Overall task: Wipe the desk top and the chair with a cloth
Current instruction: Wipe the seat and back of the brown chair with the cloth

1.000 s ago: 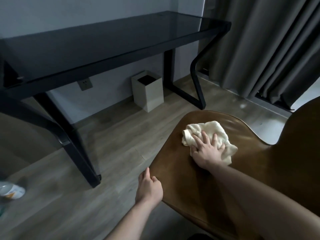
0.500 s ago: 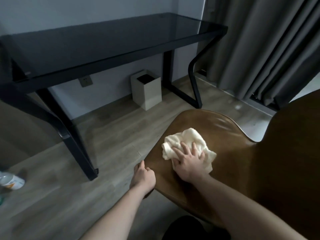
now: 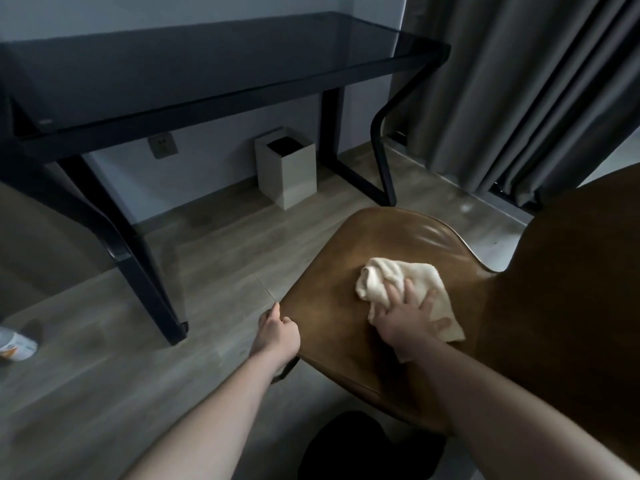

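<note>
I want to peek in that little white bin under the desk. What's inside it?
The white bin stands open on the floor by the wall, under the desk. Only its dark opening shows from here. Whatever lies at the bottom is hidden by shadow and the bin's walls.

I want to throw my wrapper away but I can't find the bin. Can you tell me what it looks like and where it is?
Find the black glass desk against the wall. Look underneath it, on the wooden floor beside the right-hand desk leg: the bin stands there. It is a small, pale, square box with an open dark top, the only light-coloured upright thing under the desk.
</note>
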{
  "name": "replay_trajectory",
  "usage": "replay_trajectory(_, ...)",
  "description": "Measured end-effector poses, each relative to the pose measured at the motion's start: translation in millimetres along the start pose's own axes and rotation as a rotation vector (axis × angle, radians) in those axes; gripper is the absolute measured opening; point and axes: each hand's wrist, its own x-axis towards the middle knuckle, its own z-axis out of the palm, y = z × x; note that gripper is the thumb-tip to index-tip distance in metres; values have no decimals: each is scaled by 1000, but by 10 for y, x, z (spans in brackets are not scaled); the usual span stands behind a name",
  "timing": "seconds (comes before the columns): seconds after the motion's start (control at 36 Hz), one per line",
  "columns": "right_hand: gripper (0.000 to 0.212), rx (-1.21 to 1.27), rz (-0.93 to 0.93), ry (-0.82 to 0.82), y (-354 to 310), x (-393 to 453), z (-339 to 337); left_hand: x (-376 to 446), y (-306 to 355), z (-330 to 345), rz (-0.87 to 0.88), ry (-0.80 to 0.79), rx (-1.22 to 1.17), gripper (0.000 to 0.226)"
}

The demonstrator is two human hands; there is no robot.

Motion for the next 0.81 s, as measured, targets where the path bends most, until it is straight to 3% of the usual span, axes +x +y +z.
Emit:
replay_trajectory(0.11,70,38,161,41,136,500,-232,129,-71,64,14,17,31,55)
replay_trajectory(0.19,98,-26,227,58,337,942,-291,197,-103,108,18,27,59,55)
replay_trajectory(0.33,78,-195,165,140,299,908,-268,205,-102,131,16,47,63,54)
replay_trajectory(0.44,93,-196,161,106,618,1125,23,163,-67,102,7,36,77,55)
replay_trajectory(0.5,88,-173,167,100,605,818,21,136,-48,80,-5,17,75,55)
replay_trajectory(0.58,65,-87,115,47,333,16,-96,84,-7,34,-32,-5,83,56)
replay_trajectory(0.81,57,71,-12,-70,248,-899,186,-266,105,-97,-108,25,65,57)
